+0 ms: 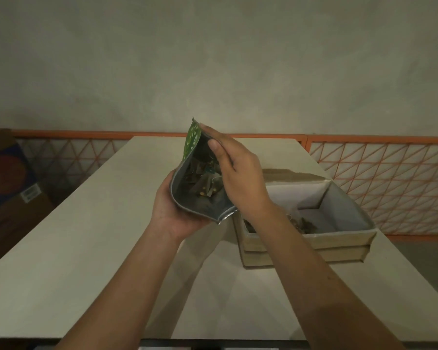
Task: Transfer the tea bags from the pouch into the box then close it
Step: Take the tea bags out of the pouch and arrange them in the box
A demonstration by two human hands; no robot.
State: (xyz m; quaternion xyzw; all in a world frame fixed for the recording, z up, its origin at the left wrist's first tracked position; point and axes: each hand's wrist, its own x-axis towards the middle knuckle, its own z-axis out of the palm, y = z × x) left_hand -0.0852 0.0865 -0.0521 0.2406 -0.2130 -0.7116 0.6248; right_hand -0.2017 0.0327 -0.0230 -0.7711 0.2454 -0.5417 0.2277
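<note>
Head view. The pouch (191,157), green outside and silver-lined, is held above the pale table (91,223), its mouth spread wide and turned toward the camera. The left hand (173,213) cups it from below and from the left, fingers curled round the lower edge; the grip is firm on the pouch. The right hand (234,173) is at the mouth on the right side, fingers long and nearly straight along the upper rim, thumb laid against the inner lining. Whether that hand pinches the rim or only rests on it cannot be told. Several tea bags (202,183) lie loose inside the pouch, with strings and tags visible.

The box (311,242), tan cardboard with a white lining, stands on the table just right of the pouch and partly behind the right forearm. Its lid flap (288,174) is folded back on the far side. A few tea bags (305,223) lie on its floor.

Beyond the table runs an orange lattice fence (379,183); cartons (8,188) stand at the left edge.
</note>
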